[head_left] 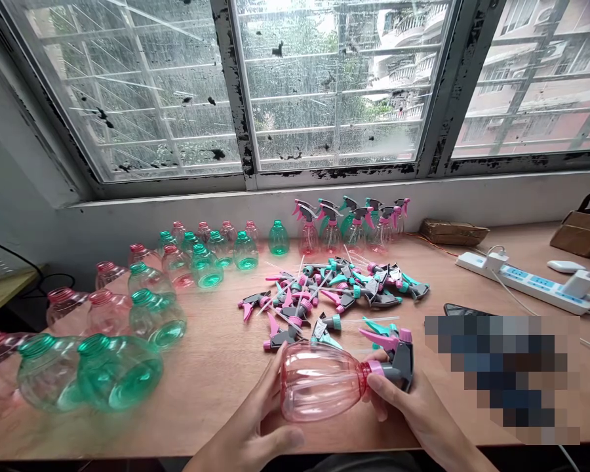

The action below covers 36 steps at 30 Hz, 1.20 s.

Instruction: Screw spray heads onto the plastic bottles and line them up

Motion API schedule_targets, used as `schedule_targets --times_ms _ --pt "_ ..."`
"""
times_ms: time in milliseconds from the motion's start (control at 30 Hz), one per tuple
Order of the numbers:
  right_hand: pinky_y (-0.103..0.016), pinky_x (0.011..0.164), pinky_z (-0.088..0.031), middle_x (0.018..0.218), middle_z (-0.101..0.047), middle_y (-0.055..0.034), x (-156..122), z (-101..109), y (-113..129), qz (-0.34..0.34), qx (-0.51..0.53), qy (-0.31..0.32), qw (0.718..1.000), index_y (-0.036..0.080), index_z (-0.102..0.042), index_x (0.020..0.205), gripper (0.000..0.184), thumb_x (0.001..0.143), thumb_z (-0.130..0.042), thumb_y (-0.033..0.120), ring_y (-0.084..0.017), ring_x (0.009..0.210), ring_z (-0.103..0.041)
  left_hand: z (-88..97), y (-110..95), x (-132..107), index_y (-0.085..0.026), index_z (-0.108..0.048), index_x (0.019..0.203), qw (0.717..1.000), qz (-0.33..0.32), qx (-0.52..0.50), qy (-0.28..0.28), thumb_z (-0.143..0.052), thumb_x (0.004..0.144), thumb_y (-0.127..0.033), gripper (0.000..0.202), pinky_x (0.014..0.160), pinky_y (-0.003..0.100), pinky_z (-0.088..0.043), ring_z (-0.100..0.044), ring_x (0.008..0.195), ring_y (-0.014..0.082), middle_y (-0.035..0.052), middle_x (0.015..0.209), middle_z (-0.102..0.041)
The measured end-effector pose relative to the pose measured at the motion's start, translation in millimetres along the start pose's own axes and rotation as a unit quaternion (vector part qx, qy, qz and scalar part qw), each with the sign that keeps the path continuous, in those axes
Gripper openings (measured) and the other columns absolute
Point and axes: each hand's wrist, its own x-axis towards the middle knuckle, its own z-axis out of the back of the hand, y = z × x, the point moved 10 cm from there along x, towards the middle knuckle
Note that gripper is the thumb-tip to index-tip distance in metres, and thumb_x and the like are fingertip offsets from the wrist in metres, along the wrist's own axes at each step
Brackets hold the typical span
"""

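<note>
A clear pink spray bottle [322, 382] lies sideways in the air over the front of the table, its base to the left. My left hand [260, 416] cups the base end, thumb below it. At the neck, my right hand [398, 400] pinches the pink collar of the grey and pink trigger head [400, 357], which sits on the bottle mouth. Just beyond the bottle lies a heap of loose trigger heads [344, 288] in pink, green and grey, with thin clear tubes. Part of my right fingers is hidden behind the neck.
Headless green bottles [120, 373] and pink bottles [109, 311] stand at the left and back. Several bottles with trigger heads [356, 229] stand by the wall. At right are a power strip [526, 282], a brown package [452, 233], a brown bag [583, 229] and a phone [467, 310], partly blurred out.
</note>
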Motion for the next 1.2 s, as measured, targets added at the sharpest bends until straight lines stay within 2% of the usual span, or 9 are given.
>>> schedule_targets --times_ms 67,167,333,467,667,767,867,1000,1200 --pt "-0.027 0.053 -0.039 0.053 -0.066 0.0029 0.3 -0.7 -0.3 -0.002 0.005 0.003 1.0 0.017 -0.068 0.089 0.045 0.079 -0.082 0.059 -0.013 0.047 -0.053 0.4 -2.7 0.5 -0.042 -0.003 0.162 1.0 0.006 0.023 -0.01 -0.066 0.097 -0.043 0.09 0.131 0.043 -0.019 -0.012 0.161 0.0284 0.0 0.175 -0.017" --pt "-0.027 0.052 -0.04 0.058 -0.07 0.0009 0.6 -0.7 -1.1 0.001 0.013 0.005 1.0 0.018 -0.066 0.091 0.045 0.08 -0.081 0.058 -0.013 0.046 -0.054 2.2 -9.5 1.3 -0.046 0.005 0.16 0.999 -0.01 0.036 -0.028 -0.059 0.101 -0.043 0.087 0.131 0.042 -0.018 -0.004 0.162 0.0255 -0.0026 0.175 -0.016" --pt "-0.025 0.047 -0.041 0.056 -0.066 0.0031 0.0 2.5 -7.6 -0.002 0.03 -0.008 1.0 0.018 -0.063 0.096 0.044 0.079 -0.084 0.054 -0.012 0.044 -0.053 2.1 -1.3 1.2 -0.045 0.005 0.16 1.0 0.021 -0.012 -0.018 -0.079 0.086 -0.041 0.112 0.131 0.046 -0.017 -0.017 0.16 0.0298 -0.0004 0.173 -0.025" --pt "-0.022 0.043 -0.04 0.055 -0.062 0.0046 1.2 0.3 -12.5 -0.004 0.058 -0.001 0.998 0.018 -0.063 0.096 0.041 0.082 -0.083 0.052 -0.01 0.042 -0.051 4.6 4.3 0.0 -0.044 -0.012 0.161 0.998 0.032 -0.035 -0.029 -0.079 0.086 -0.042 0.101 0.13 0.049 -0.019 -0.029 0.157 0.032 0.0013 0.17 -0.032" --pt "-0.021 0.042 -0.04 0.057 -0.062 0.0039 5.2 3.7 -17.4 -0.001 0.072 -0.003 0.997 0.017 -0.066 0.094 0.037 0.084 -0.081 0.05 -0.01 0.044 -0.05 3.5 -5.9 1.6 -0.051 -0.005 0.159 0.999 0.005 -0.01 -0.047 -0.073 0.092 -0.039 0.096 0.131 0.044 -0.019 -0.024 0.159 0.0273 -0.0035 0.173 -0.026" --pt "-0.021 0.043 -0.04 0.056 -0.063 0.0038 5.4 4.5 -15.6 0.01 0.061 -0.003 0.998 0.018 -0.065 0.095 0.037 0.085 -0.08 0.05 -0.01 0.043 -0.05 3.9 -8.3 2.4 -0.05 -0.003 0.159 0.998 0.0 -0.046 -0.049 -0.081 0.085 -0.039 0.109 0.13 0.042 -0.02 -0.021 0.16 0.0284 -0.0027 0.173 -0.026" --pt "-0.022 0.044 -0.039 0.058 -0.064 0.003 5.1 3.1 -13.9 0.009 0.045 0.001 0.999 0.017 -0.066 0.095 0.038 0.085 -0.08 0.051 -0.009 0.043 -0.051 5.3 -7.1 3.4 -0.047 -0.003 0.16 0.996 -0.002 -0.08 -0.047 -0.076 0.088 -0.044 0.103 0.129 0.047 -0.023 -0.021 0.159 0.0301 0.0001 0.174 -0.021" --pt "-0.022 0.044 -0.038 0.058 -0.065 0.0023 5.0 3.2 -12.6 0.008 0.041 -0.005 0.999 0.016 -0.067 0.094 0.04 0.083 -0.081 0.051 -0.009 0.042 -0.051 2.3 -1.4 4.6 -0.043 -0.012 0.161 0.999 0.02 -0.04 -0.022 -0.075 0.09 -0.039 0.095 0.132 0.046 -0.012 -0.016 0.161 0.0281 -0.001 0.175 -0.015" --pt "-0.022 0.044 -0.039 0.057 -0.066 0.0019 3.1 3.3 -10.5 0.008 0.054 -0.015 0.998 0.017 -0.066 0.094 0.039 0.082 -0.083 0.05 -0.011 0.043 -0.051 1.1 -5.4 2.8 -0.046 0.014 0.158 1.0 0.0 0.018 -0.009 -0.063 0.098 -0.041 0.098 0.131 0.049 -0.012 -0.023 0.159 0.0272 0.0013 0.175 -0.019"
